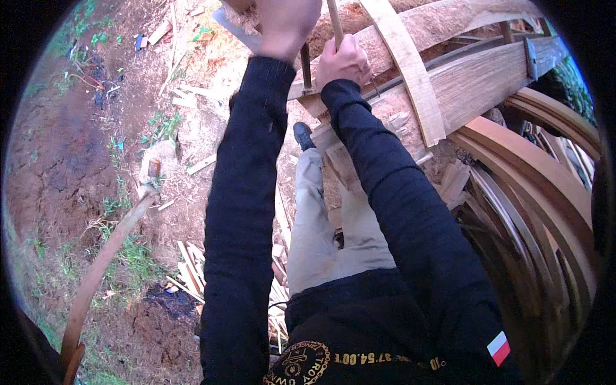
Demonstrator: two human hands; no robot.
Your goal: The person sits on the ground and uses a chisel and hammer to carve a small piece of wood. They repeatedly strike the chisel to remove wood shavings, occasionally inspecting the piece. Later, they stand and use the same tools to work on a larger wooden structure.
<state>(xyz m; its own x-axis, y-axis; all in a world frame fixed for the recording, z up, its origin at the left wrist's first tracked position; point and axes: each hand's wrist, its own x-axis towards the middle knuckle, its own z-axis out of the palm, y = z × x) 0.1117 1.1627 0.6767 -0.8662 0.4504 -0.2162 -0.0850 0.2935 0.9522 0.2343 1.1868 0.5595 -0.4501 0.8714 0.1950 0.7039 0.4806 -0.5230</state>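
Observation:
My right hand [345, 61] is closed round a slim round wooden handle [335, 22], which rises out of the fist to the top edge. What tool it belongs to does not show. At the top edge, my left hand [285, 29] is smeared by motion and partly cut off; its fingers are hidden. Beside its wrist a flat blue-grey piece [237, 29] sticks out to the left, too unclear to name. Below and between the hands stands a dark upright metal rod [306, 67]. Both hands are above a long timber beam [475, 83] dusted with shavings.
A pale plank [410, 70] lies across the beam. Curved wooden pieces [532, 173] are stacked at the right. A curved branch-like pole [106, 263] stands at the left. Offcuts [190, 266] and sawdust cover the ground near my shoe [303, 136].

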